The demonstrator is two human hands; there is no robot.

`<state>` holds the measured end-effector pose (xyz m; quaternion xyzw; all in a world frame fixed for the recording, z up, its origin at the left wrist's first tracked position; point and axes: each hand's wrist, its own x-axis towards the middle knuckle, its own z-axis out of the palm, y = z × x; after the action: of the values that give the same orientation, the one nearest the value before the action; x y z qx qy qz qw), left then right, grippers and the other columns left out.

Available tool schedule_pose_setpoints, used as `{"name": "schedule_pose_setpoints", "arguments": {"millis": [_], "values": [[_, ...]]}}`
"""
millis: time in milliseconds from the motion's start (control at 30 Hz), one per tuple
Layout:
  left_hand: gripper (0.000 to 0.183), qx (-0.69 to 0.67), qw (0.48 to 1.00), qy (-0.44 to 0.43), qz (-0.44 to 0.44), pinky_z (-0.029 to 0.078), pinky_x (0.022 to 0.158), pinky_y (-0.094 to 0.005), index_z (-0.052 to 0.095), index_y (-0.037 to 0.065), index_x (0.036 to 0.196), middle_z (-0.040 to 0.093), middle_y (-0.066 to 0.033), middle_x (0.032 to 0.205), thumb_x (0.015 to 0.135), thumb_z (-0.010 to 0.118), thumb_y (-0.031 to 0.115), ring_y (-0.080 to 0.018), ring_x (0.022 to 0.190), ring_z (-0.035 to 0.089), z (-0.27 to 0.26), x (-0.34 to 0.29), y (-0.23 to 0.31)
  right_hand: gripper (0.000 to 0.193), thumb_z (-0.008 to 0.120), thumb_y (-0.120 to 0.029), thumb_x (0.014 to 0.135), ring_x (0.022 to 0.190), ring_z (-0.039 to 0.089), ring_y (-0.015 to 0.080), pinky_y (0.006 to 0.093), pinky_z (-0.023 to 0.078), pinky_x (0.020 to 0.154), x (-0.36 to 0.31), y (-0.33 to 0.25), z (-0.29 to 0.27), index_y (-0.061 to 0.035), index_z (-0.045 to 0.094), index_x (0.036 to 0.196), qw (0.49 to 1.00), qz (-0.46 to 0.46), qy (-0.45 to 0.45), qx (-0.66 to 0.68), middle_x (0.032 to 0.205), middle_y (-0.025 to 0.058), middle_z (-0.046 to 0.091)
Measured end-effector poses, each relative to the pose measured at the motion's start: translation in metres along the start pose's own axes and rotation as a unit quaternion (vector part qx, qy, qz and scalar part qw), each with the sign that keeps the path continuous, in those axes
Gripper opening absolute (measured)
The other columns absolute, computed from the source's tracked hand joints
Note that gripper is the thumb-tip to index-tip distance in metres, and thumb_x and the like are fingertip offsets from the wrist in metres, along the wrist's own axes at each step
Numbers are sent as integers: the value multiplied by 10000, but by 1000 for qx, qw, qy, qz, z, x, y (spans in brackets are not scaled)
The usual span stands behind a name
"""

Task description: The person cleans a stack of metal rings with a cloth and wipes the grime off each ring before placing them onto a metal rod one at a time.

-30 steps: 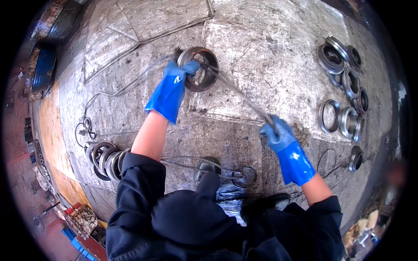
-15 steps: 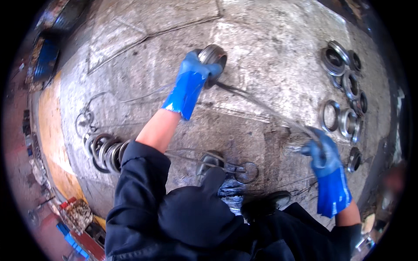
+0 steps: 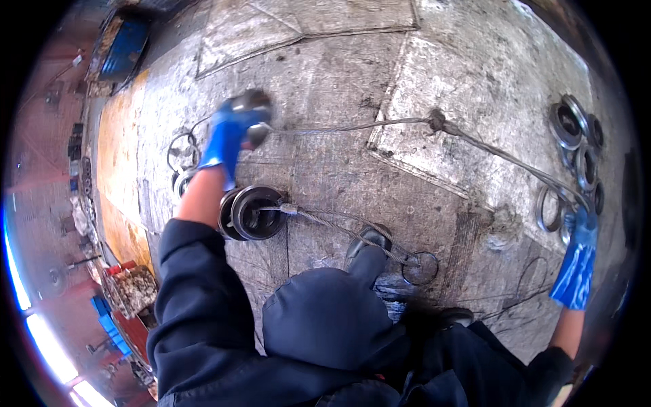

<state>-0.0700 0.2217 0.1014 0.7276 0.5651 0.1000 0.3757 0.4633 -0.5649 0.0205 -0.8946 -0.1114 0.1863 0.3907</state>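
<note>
My left hand (image 3: 227,136), in a blue rubber glove, is closed round a thick metal ring (image 3: 252,102); motion blurs both. A thin steel cable (image 3: 352,127) stretches from this ring across to my right hand (image 3: 581,234), passing a dark lump (image 3: 437,121) midway. My gloved right hand is closed on the cable's looped end at the far right. Below my left hand lie grooved metal rings (image 3: 259,213), with a cable sling (image 3: 325,220) coming out of the front one. The sling runs over my shoe to a thin round hoop (image 3: 420,268).
Several loose metal rings (image 3: 568,125) are grouped at the right, close to my right hand. Worn sheets (image 3: 475,81) with raised edges cover the floor. A blue bin (image 3: 124,49) stands at the upper left, and a cluttered red cart (image 3: 132,292) at the lower left. My shoe (image 3: 369,241) is beside the sling.
My left hand has moved left with the metal ring. My right hand has moved farther right and up, drawing the cable out longer between them. The view has shifted too.
</note>
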Motion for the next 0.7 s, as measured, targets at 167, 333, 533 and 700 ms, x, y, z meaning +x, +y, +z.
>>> {"name": "schedule_pose_setpoints", "arguments": {"millis": [167, 333, 533, 700], "values": [[752, 72, 983, 161, -48, 568, 781, -384, 604, 37, 1315, 714, -149, 1077, 689, 882, 348, -254, 921, 695, -117, 59, -98, 550, 553, -402, 1004, 670, 586, 228, 360, 510, 615, -43, -21, 73, -74, 484, 1441, 958, 156, -163, 176, 912, 132, 656], [729, 319, 873, 325, 176, 538, 877, -422, 594, 60, 1316, 709, -179, 1087, 752, 814, 465, -321, 957, 684, -144, 156, -88, 653, 450, -495, 1038, 1093, 666, 389, 550, 533, 952, -108, -105, 224, -60, 386, 1521, 824, 104, -327, 450, 1390, 230, 548], [384, 47, 945, -131, 297, 520, 804, -250, 624, 6, 1296, 689, -39, 1058, 971, 684, 200, -104, 881, 624, 125, 139, 96, 431, 612, -213, 958, 830, 682, 278, 422, 563, 754, -140, -183, 306, -119, 569, 1377, 971, -108, -207, -54, 959, 131, 699], [332, 185, 757, -432, 454, 584, 818, -326, 707, 45, 1163, 758, -139, 952, 845, 746, 133, -224, 885, 746, 277, -70, 190, 390, 628, -293, 966, 923, 723, 328, 459, 578, 782, -129, -160, 297, -119, 618, 1316, 951, -117, -247, -147, 1024, 185, 729]]}}
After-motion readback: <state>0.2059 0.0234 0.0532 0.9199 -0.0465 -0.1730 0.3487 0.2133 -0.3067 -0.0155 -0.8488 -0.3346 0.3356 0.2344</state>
